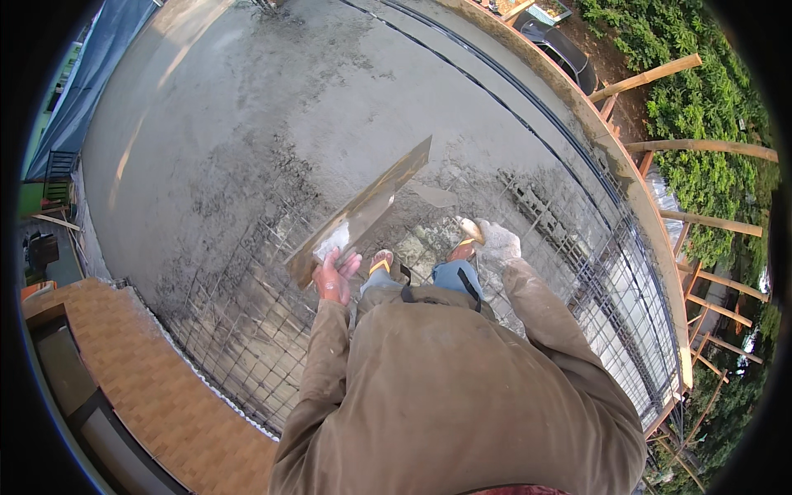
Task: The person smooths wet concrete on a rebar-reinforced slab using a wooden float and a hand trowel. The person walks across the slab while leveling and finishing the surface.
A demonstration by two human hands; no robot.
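My bare left hand [334, 279] grips the near end of a long, flat straightedge [388, 183], smeared with grey cement. The straightedge slants away to the upper right over the wet concrete [272, 91]. A whitish patch [333, 238] shows just beyond my fingers. In a pale, cement-stained glove, my right hand [497, 242] is closed round the wooden handle of a trowel [469, 228]. Its grey blade [433, 196] points up and left, close to the concrete. Below both hands my sandalled feet [382, 261] stand among the steel mesh [239, 309].
Bare rebar mesh spreads around my feet and right. Black pipes [495, 91] curve along the right side inside the formwork edge [627, 177]. Bamboo poles [701, 148] and trees [693, 91] lie beyond it. A tiled roof [148, 371] borders the lower left.
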